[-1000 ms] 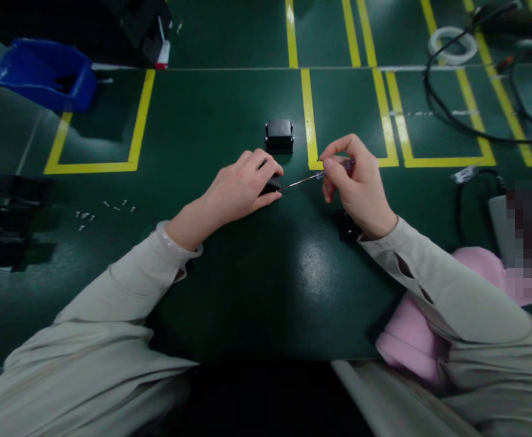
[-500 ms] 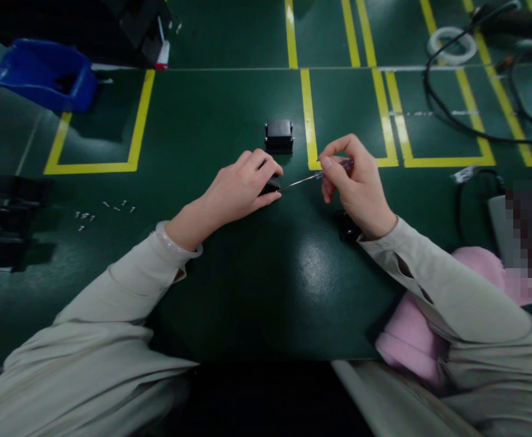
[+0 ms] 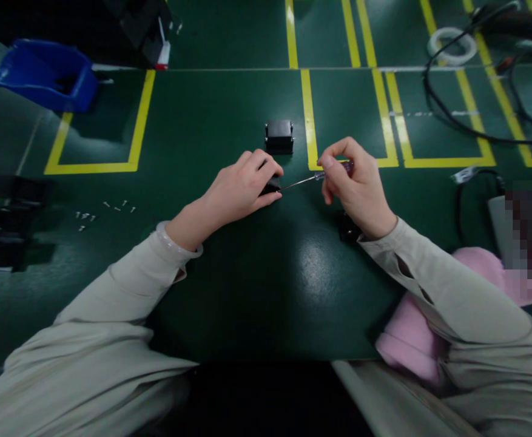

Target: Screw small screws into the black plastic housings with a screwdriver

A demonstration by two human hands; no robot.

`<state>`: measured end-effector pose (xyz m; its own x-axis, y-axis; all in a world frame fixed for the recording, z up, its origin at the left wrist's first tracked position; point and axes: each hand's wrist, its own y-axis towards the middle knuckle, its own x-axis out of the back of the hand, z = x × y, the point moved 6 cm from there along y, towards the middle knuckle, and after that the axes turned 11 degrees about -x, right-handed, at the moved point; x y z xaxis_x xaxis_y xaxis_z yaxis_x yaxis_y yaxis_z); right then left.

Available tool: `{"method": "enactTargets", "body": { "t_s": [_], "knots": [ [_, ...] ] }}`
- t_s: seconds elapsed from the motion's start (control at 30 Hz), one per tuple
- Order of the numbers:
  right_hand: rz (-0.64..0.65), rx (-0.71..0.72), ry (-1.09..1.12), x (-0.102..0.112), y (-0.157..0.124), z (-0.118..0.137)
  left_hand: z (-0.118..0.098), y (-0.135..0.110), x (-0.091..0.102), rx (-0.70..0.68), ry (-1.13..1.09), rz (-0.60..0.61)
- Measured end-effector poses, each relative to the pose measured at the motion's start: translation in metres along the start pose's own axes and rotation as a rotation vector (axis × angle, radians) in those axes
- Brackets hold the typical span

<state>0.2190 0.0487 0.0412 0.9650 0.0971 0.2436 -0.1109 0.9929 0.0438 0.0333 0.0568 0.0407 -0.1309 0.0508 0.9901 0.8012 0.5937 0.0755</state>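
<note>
My left hand point(image 3: 246, 185) grips a small black box-shaped part point(image 3: 272, 184) on the green table, its fingers covering most of it. In my right hand point(image 3: 350, 185) is a screwdriver point(image 3: 303, 181) with a clear purplish handle, held nearly level. Its tip meets the right side of the part, close to my left fingertips. Just beyond stands a similar black box point(image 3: 279, 135) with small screws at its sides. Another black piece point(image 3: 348, 229) lies partly hidden under my right wrist.
Several small screws point(image 3: 84, 216) are scattered at left, near more black parts point(image 3: 6, 224). A blue bin point(image 3: 45, 76) stands at the back left. At right lie a pink cloth item point(image 3: 411, 340), a black cable point(image 3: 447, 112) and a white tape roll point(image 3: 452, 46).
</note>
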Motion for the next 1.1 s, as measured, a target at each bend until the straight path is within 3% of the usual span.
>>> {"method": "enactTargets", "body": {
  "t_s": [1.1],
  "knots": [
    [0.008, 0.013, 0.023, -0.0004, -0.0006, 0.0027, -0.0011, -0.0002, 0.0011, 0.011, -0.010, 0.017]
  ]
}}
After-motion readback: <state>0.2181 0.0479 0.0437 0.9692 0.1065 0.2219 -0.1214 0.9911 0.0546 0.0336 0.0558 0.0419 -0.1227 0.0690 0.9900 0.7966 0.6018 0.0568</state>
